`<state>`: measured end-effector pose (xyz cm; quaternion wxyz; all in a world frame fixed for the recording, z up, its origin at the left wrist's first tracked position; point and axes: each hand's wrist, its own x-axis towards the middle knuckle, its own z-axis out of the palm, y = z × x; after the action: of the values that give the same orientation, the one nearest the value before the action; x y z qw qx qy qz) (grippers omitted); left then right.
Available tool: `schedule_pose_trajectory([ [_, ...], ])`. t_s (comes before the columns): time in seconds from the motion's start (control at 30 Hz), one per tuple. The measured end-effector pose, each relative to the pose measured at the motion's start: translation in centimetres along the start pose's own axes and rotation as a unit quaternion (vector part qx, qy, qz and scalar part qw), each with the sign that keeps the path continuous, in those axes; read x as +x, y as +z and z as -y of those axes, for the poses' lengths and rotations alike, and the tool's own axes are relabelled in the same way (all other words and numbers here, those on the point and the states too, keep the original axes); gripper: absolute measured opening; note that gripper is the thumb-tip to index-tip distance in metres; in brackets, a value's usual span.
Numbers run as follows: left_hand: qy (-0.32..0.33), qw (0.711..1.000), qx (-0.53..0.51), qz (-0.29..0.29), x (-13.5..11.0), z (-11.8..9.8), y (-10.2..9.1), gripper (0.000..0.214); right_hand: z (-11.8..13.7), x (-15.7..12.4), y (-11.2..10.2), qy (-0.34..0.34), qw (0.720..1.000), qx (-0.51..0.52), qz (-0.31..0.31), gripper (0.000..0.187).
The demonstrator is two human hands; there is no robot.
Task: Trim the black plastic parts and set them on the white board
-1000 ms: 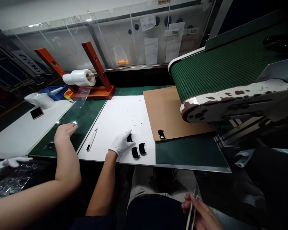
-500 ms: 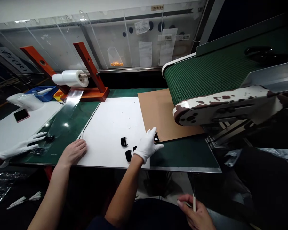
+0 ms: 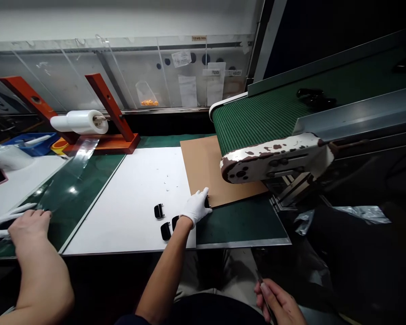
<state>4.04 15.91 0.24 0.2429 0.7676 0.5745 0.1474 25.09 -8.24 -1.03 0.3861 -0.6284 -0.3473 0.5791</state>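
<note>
My left hand [image 3: 195,208], in a white glove, is over the lower left corner of the brown cardboard sheet [image 3: 203,168]. Its thumb and fingers close round a small black plastic part [image 3: 207,202], mostly hidden by the glove. Close by on the white sheet [image 3: 135,198] lie more black plastic parts: one [image 3: 159,211] apart, one [image 3: 165,231] lower down, and one [image 3: 175,222] partly covered by my wrist. My bare right hand [image 3: 279,301] is low in front of my body, fingers wrapped round a thin, pen-like tool [image 3: 264,289] pointing up and left; its kind is unclear.
A green conveyor belt [image 3: 257,122] overhangs the cardboard, carrying black parts [image 3: 314,98]. A film roll [image 3: 84,122] sits on an orange stand [image 3: 115,143]. At the left, a co-worker's bare hand [image 3: 30,225] and gloved hand [image 3: 0,225] are over the green mat [image 3: 88,189].
The view has swung right. My left hand's fingers have closed in round the black part at the cardboard edge. The co-worker's bare hand has moved left to the gloved one.
</note>
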Motion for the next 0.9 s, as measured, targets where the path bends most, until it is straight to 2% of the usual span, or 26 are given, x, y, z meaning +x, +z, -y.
schedule_pose_trajectory([
  [0.13,-0.001,0.999,-0.038,-0.003,0.1,0.3,0.1,0.044,0.3,0.1,0.2,-0.025,0.998,-0.014,-0.049,0.051],
  [0.23,0.005,0.996,-0.089,-0.021,-1.1,-0.6,-0.5,0.064,0.4,0.1,0.0,-0.023,0.998,-0.013,-0.057,0.052],
  [0.33,0.032,0.986,-0.152,-0.052,-4.0,-2.7,-1.3,0.083,1.6,0.3,-0.9,-0.044,0.997,-0.047,-0.035,0.048],
  [0.43,0.099,0.961,-0.244,-0.082,-7.9,-5.1,-2.1,0.091,4.6,0.1,-1.7,-0.108,0.985,-0.135,0.013,0.041],
  [0.53,0.177,0.92,-0.329,-0.119,-11.3,-7.2,-2.8,0.091,9.1,-0.8,-1.7,-0.209,0.948,-0.239,0.032,0.036],
  [0.67,0.211,0.911,-0.327,-0.135,-13.8,-9.2,-3.6,0.095,14.2,-2.1,-0.1,-0.32,0.876,-0.359,0.04,0.054],
  [0.8,0.214,0.898,-0.358,-0.138,-14.8,-10.4,-4.3,0.096,16.2,-2.4,1.4,-0.386,0.803,-0.453,-0.01,0.061],
  [0.9,0.218,0.895,-0.364,-0.139,-15.3,-11.1,-4.7,0.096,16.6,-2.4,1.8,-0.406,0.772,-0.488,-0.03,0.065],
])
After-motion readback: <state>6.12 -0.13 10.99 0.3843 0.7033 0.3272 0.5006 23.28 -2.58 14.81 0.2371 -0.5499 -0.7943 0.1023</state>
